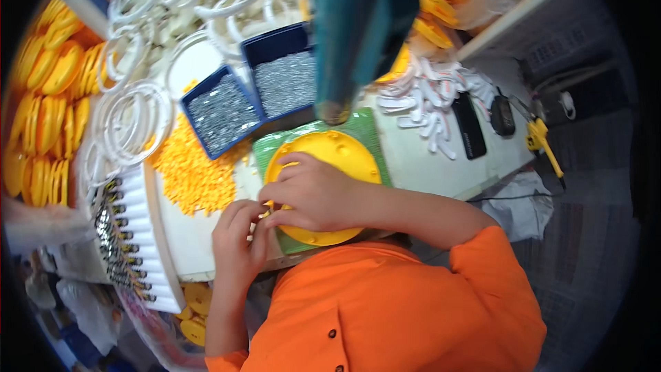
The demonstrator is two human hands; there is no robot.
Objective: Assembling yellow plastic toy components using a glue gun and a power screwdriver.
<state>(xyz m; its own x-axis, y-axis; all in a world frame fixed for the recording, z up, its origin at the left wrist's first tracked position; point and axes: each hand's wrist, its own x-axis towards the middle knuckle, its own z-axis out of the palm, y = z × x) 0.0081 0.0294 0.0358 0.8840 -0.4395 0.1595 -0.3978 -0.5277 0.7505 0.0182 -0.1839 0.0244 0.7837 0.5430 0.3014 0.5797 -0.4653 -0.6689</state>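
A round yellow plastic disc (344, 158) with small raised bosses lies on a green pad (375, 134) at the table's near edge. My right hand (310, 193) rests across the disc, its fingers curled over the left rim. Close beside that rim, my left hand (237, 238) has thumb and fingers pinched together, nearly touching my right fingertips. A speck of yellow shows between the hands; what the left fingers hold is too small to make out. Above the disc hangs a teal power screwdriver (361, 27), blurred, its tip over the far rim.
Two blue bins (282, 38) of small metal pieces stand beyond a heap of small yellow parts (196, 172). White rings (134, 120) and stacked yellow discs (51, 120) fill the left. White strips (434, 100), a black phone (469, 127) and a yellow-handled tool (544, 141) lie right.
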